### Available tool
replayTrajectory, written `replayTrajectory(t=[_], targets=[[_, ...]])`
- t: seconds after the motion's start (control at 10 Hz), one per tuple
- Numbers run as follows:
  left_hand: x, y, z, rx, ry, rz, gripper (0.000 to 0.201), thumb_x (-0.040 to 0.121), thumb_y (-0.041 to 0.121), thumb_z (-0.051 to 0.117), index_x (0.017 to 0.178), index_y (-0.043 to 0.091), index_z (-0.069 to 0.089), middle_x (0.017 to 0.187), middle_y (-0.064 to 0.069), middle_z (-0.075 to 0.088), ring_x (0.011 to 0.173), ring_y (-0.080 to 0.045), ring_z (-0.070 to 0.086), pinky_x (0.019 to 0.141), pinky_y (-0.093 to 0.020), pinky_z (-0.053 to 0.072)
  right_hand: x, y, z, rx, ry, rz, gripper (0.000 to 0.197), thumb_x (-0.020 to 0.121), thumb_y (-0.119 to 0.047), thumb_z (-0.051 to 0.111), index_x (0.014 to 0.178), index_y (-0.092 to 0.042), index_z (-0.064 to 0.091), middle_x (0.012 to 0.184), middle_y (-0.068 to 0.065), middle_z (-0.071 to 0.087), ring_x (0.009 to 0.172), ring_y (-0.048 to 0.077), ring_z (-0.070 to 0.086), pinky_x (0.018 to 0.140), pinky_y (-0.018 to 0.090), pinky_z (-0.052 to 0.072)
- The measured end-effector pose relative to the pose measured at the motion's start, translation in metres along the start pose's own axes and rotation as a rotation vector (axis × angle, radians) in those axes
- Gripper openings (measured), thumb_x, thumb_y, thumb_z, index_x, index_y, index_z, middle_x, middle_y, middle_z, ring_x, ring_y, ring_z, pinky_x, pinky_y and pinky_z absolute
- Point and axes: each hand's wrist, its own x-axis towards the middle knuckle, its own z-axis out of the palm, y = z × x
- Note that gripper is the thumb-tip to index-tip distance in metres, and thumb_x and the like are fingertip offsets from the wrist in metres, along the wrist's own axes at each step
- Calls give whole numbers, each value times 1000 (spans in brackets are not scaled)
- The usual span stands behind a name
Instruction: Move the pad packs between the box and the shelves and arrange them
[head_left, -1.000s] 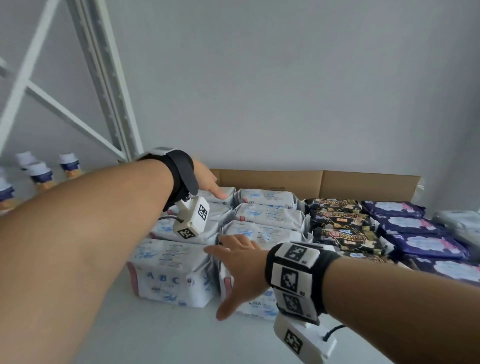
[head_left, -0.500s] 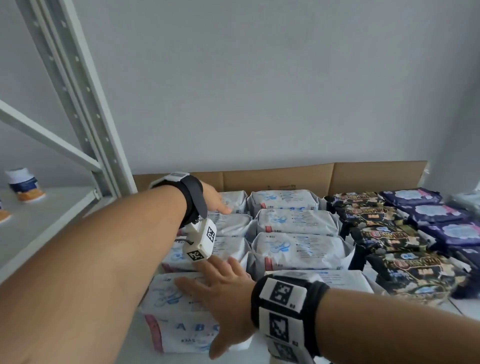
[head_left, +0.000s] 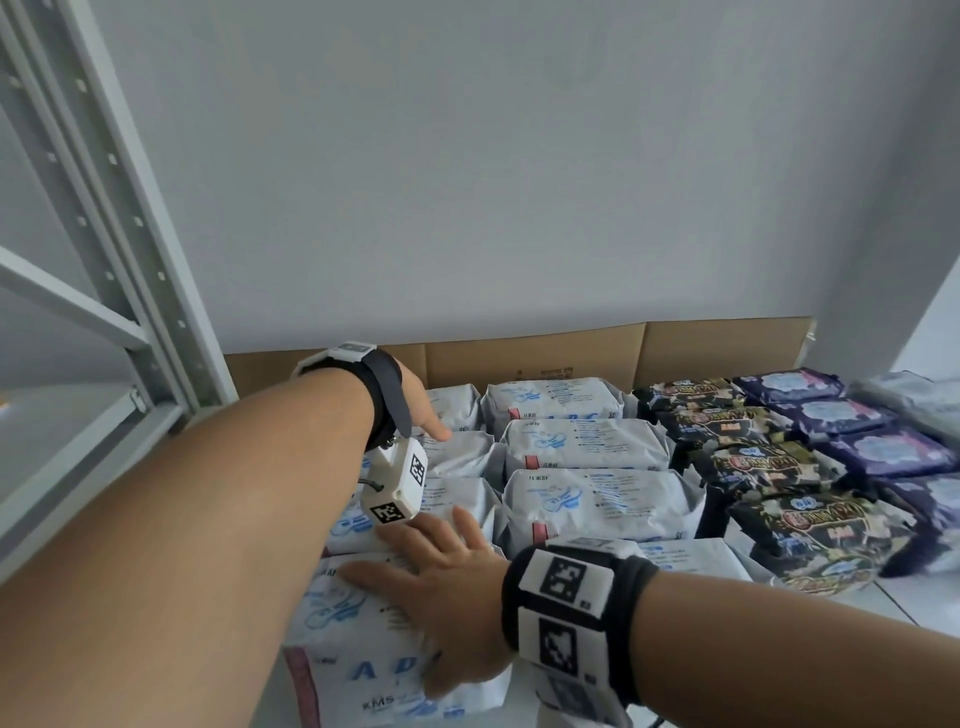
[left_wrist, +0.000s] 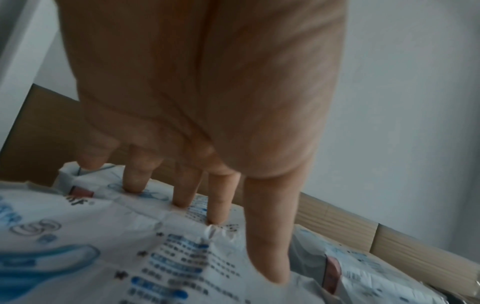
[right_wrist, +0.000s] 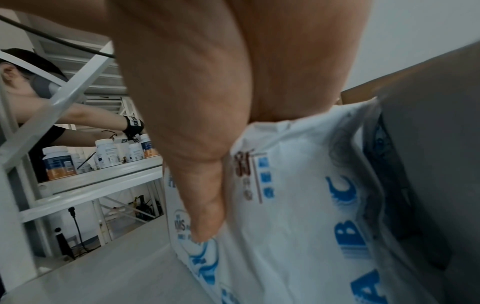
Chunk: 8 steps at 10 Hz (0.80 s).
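1. Right hand (head_left: 441, 597) is laid flat on top of the nearest white pad pack (head_left: 374, 660), fingers spread across the wrapper and the thumb hanging down over its front face. It's pressing, not pinching anything.
2. Left hand (head_left: 415, 400) is way further back, on the white pack at the rear of the left column (left_wrist: 145, 205). In the left wrist view the fingers (left_wrist: 135, 174) are straight and a bit apart, tips poking down into the plastic, thumb stretched out along the pack. So also open, just pushing.
3. The white packs sit on the shelf (head_left: 893, 603) in two columns front to back, touching each other.
4. Right of those is a column of black packs (head_left: 753, 467), then a column of dark purple packs (head_left: 872, 447) beside that.
5. A cardboard flap (head_left: 717, 348) stands upright behind all the columns, against the wall.
6. Off to the left there's a grey shelf upright (head_left: 104, 208). The right wrist view shows bottles (right_wrist: 58, 162) on a neighbouring shelf and another person reaching toward them.
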Motion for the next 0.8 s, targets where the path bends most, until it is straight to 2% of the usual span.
replayTrajectory(t=[0.1, 0.3, 0.5, 0.7, 0.8], targets=[[2, -1, 0, -6, -10, -1, 91, 75, 67, 59, 147, 19, 31, 153, -3, 31, 137, -23, 34, 113, -43, 29, 0, -2, 0, -3, -3, -2, 108, 70, -36, 79, 148, -38, 4, 156, 0, 0, 143, 26, -5, 109, 60, -12], [-1, -6, 0, -36, -13, 16, 95, 70, 71, 60, 147, 22, 31, 153, -2, 31, 138, -22, 34, 114, -44, 28, -6, -5, 2, 13, -26, 1, 107, 73, -35, 77, 147, -40, 1, 158, 0, -10, 145, 26, -12, 109, 57, -14], [-1, -6, 4, -55, -24, 13, 96, 72, 72, 56, 148, 21, 27, 155, -2, 28, 140, -22, 30, 115, -44, 25, -19, -8, 3, 12, -29, 2, 95, 81, -30, 70, 149, -36, 4, 159, 3, -12, 145, 26, -12, 113, 52, -11], [-15, 3, 8, 9, 96, 27, 84, 82, 69, 45, 147, 18, 30, 154, -3, 30, 140, -22, 29, 116, -41, 23, -55, -2, -9, 61, -72, -109, 79, 88, -31, 63, 149, -31, 13, 159, 3, 2, 145, 23, -4, 115, 49, -1], [-43, 17, 6, -55, 215, 97, 79, 87, 64, 43, 148, 17, 28, 155, -3, 27, 142, -21, 26, 116, -35, 21, -82, 6, -12, 74, -79, -153, 58, 97, -27, 48, 148, -29, 22, 159, 5, 9, 146, 25, 2, 115, 53, 8]])
